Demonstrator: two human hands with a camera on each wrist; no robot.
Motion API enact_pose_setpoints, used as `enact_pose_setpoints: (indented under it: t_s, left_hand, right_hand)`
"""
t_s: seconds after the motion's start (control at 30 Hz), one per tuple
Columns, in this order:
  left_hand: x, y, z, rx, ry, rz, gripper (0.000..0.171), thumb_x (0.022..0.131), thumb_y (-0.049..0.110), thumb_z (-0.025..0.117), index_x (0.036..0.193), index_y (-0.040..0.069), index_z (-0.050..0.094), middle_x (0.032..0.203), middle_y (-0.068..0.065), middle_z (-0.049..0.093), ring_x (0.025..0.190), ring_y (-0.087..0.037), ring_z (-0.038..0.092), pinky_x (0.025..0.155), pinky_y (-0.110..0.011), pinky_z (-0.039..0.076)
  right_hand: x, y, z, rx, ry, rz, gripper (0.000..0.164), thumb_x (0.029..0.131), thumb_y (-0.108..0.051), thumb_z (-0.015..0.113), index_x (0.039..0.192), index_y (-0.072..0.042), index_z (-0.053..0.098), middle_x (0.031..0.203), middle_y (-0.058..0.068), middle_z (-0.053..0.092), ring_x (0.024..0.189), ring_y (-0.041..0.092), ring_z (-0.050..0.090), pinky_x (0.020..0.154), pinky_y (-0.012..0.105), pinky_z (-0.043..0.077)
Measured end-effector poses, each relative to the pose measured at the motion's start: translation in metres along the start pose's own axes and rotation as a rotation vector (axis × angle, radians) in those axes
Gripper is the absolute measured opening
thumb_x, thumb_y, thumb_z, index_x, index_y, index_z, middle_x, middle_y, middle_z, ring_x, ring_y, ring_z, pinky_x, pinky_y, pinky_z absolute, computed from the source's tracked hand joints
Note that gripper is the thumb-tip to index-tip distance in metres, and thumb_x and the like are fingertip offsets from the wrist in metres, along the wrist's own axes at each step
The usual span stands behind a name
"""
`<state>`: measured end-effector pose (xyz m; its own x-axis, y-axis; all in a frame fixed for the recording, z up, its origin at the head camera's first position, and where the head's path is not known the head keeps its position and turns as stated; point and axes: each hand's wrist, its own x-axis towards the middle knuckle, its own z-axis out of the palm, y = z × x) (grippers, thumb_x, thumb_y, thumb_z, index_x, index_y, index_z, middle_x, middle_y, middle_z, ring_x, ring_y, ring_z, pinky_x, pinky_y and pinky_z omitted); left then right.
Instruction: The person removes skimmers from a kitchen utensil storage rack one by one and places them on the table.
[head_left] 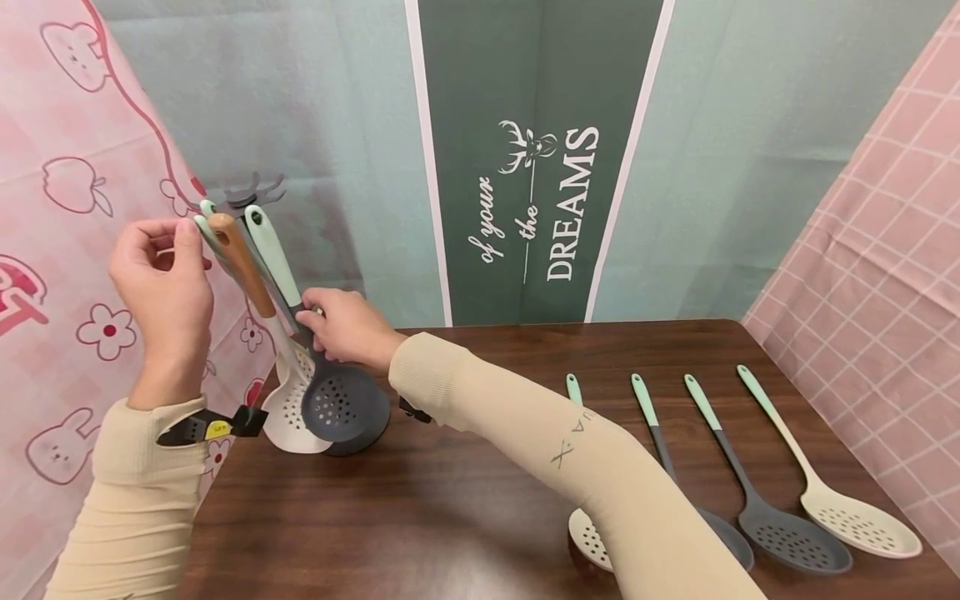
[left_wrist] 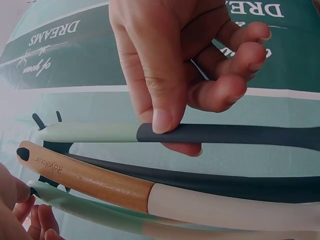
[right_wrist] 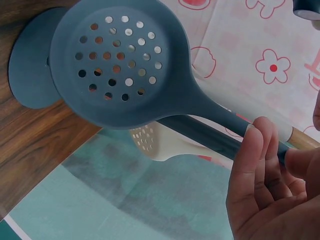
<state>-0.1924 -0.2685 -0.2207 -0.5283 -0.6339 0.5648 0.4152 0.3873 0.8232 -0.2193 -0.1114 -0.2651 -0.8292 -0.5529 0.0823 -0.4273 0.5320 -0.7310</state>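
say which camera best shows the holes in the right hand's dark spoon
The right wrist view: the dark spoon is close, its holes large and distinct. The head view shows them smaller; the left wrist view shows only its handle and shaft.

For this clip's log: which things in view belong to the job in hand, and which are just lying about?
In the job:
dark skimmer, held by the right hand
cream utensil, its mint handle at the left hand
hook stand
wood-handled utensil, probably

Apparently just lying about:
four mint-handled utensils on the table, untouched
lettered curtain, mere backdrop
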Motion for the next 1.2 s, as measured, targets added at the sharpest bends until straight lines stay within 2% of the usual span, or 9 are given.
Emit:
enact_pose_setpoints:
  t_s: [0.13,0.5,0.77,0.93,1.2]
  left_hand:
    - [-0.003,0.004,-0.001,0.021,-0.005,-0.014,0.008,0.1,0.016,0.063,0.096,0.017,0.07,0.091,0.008,0.058,0.072,-0.007,0.055,0.07,-0.018,0.045]
    - [-0.002,0.003,-0.001,0.046,-0.004,-0.003,0.008,0.1,0.017,0.063,0.096,0.016,0.07,0.09,0.009,0.057,0.074,-0.006,0.055,0.07,-0.018,0.045]
    - [-0.002,0.003,-0.001,0.045,-0.004,-0.004,0.008,0.1,0.017,0.063,0.097,0.016,0.071,0.091,0.009,0.058,0.074,-0.006,0.055,0.07,-0.017,0.046]
    - [-0.002,0.002,-0.001,0.046,-0.008,-0.01,0.008,0.1,0.017,0.063,0.098,0.016,0.071,0.092,0.009,0.058,0.074,-0.006,0.055,0.071,-0.017,0.046]
    - [-0.001,0.0,-0.001,0.038,-0.007,0.002,0.008,0.1,0.016,0.064,0.098,0.016,0.071,0.092,0.009,0.059,0.074,-0.006,0.055,0.07,-0.018,0.046]
  right_hand:
    - [-0.001,0.002,-0.001,0.02,-0.002,0.009,0.018,0.108,-0.028,0.051,0.105,-0.013,0.059,0.073,0.0,0.064,0.052,0.009,0.058,0.049,0.02,0.05]
    - [-0.003,0.004,-0.007,0.031,-0.004,0.005,0.019,0.108,-0.028,0.05,0.094,-0.015,0.053,0.085,0.009,0.07,0.052,0.01,0.057,0.049,0.022,0.049]
    - [-0.004,0.004,-0.012,0.036,0.001,-0.018,0.019,0.108,-0.027,0.05,0.1,-0.011,0.056,0.08,0.007,0.068,0.052,0.012,0.057,0.049,0.022,0.049]
    - [-0.005,0.006,-0.014,0.035,0.007,-0.031,0.016,0.108,-0.027,0.05,0.101,-0.013,0.057,0.073,0.002,0.064,0.052,0.013,0.058,0.048,0.022,0.049]
    - [-0.009,0.006,-0.014,0.021,0.0,-0.027,0.017,0.108,-0.027,0.051,0.098,-0.014,0.056,0.076,0.003,0.065,0.052,0.011,0.058,0.049,0.022,0.049]
